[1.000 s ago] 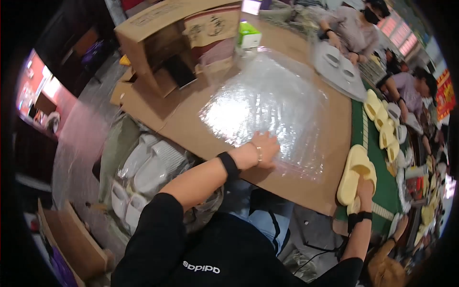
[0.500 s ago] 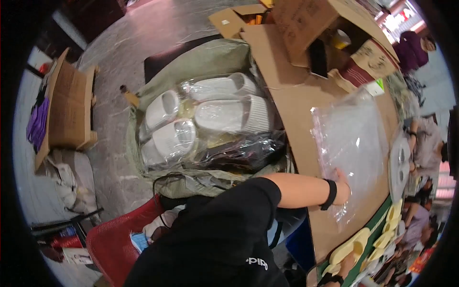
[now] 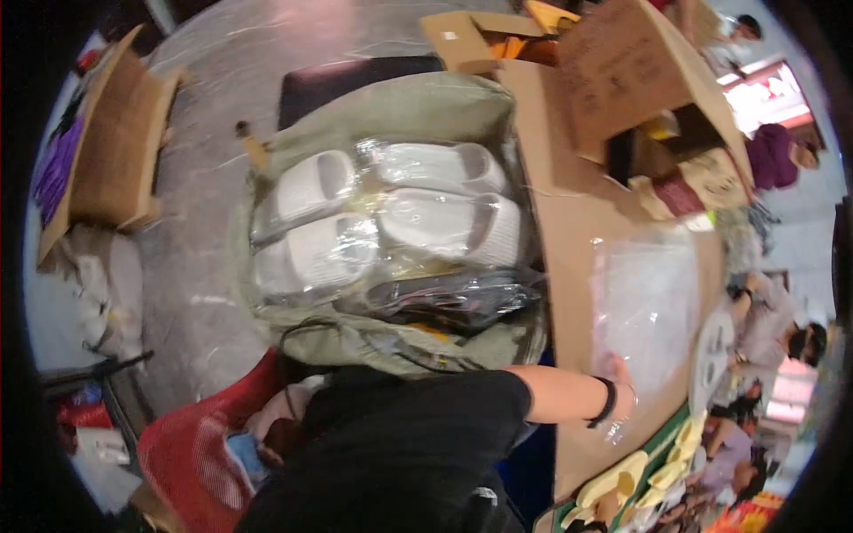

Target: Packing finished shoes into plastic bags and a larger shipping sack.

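My left hand (image 3: 625,397), with a black band at its wrist, is at the lower end of a clear plastic bag (image 3: 649,302) on the cardboard-topped table. Its thumb side rests over the film and the fingers appear closed on the bag's edge. Low in the picture, my right hand (image 3: 609,508) touches a pale yellow slipper (image 3: 617,480); blur and the slipper hide how its fingers are set. More yellow slippers (image 3: 684,444) lie beside it on a green strip. A pale oval piece (image 3: 711,355) stands along the table's far side.
A large sack (image 3: 311,342) left of the table holds bagged white slippers (image 3: 426,218) and a dark bagged item (image 3: 444,293). Cardboard boxes (image 3: 622,67) stand at the table's upper end. A red chair (image 3: 191,444) is at lower left. Other people (image 3: 773,311) sit across the table.
The view has shifted, moving the table left and downward in the picture. My left hand is nearer the lower end of the plastic bag, which lies flatter. My right hand stays at the yellow slipper.
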The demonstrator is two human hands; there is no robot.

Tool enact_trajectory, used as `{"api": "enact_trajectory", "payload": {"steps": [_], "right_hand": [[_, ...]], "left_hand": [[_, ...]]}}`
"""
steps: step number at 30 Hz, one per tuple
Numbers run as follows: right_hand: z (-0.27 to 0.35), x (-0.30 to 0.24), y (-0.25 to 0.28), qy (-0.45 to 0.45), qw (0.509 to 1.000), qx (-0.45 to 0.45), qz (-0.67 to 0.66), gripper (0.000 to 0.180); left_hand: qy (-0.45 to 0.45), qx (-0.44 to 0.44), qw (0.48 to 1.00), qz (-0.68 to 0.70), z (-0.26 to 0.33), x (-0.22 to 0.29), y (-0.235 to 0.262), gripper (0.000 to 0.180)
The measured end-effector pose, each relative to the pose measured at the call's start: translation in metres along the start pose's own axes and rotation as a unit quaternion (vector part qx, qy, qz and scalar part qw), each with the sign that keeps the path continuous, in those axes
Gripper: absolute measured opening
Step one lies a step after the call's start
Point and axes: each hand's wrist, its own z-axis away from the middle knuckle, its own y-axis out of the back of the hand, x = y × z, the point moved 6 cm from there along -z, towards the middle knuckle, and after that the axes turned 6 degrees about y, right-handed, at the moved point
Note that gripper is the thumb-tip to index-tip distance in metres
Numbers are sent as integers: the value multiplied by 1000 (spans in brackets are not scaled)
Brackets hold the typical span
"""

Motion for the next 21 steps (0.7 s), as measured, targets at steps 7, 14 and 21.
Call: {"api": "enact_trajectory", "payload": {"steps": [7,14,21], "right_hand": [[-5,7,0,-94,992,-36,-75,33],[16,-4,27,-176,966,47,-181,61],[16,-17,26,-175,975,65,-119,34]], "left_hand": [[93,131,986,53,102,-14,-19,75],[182,215,950,136,145,-31,-12,67],[187,210,933,226,142,-45,-18,38]]}}
